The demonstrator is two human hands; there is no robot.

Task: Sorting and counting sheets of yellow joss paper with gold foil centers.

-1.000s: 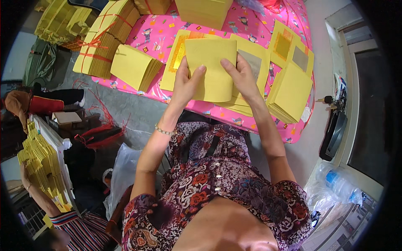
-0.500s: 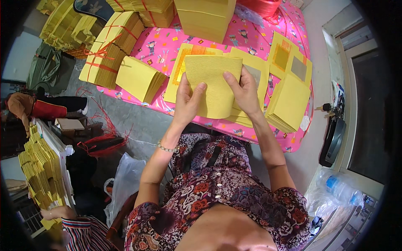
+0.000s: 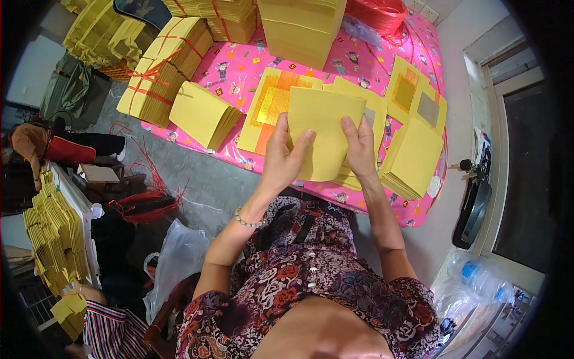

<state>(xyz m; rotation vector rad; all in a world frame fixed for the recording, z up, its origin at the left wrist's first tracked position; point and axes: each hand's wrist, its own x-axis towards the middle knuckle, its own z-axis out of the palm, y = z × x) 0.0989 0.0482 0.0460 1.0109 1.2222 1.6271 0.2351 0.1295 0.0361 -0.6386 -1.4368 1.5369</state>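
Note:
A folded bundle of plain yellow paper (image 3: 326, 128) is held upright between my two hands over the table's front edge. My left hand (image 3: 286, 152) grips its left side, thumb across the front face. On the right side, my right hand (image 3: 361, 148) clasps it with the thumb in front and the fingers beside and behind. Behind the bundle, yellow sheets with a gold foil square (image 3: 272, 109) lie at its left. More foil sheets (image 3: 403, 93) lie to its right, above a thick folded stack of yellow paper (image 3: 417, 157).
The pink patterned tablecloth (image 3: 230, 81) also bears a loose yellow stack (image 3: 200, 113), tied bundles (image 3: 158, 78), a tall yellow block (image 3: 299, 30) and red plastic twine (image 3: 376, 18). At lower left, a co-worker's striped sleeve (image 3: 113, 326) is near piled yellow paper (image 3: 57, 233).
The paper bundle has shifted right and slightly down with both hands. Its front looked finely ridged before; now a smooth sheet faces up. More of the gold foil shows.

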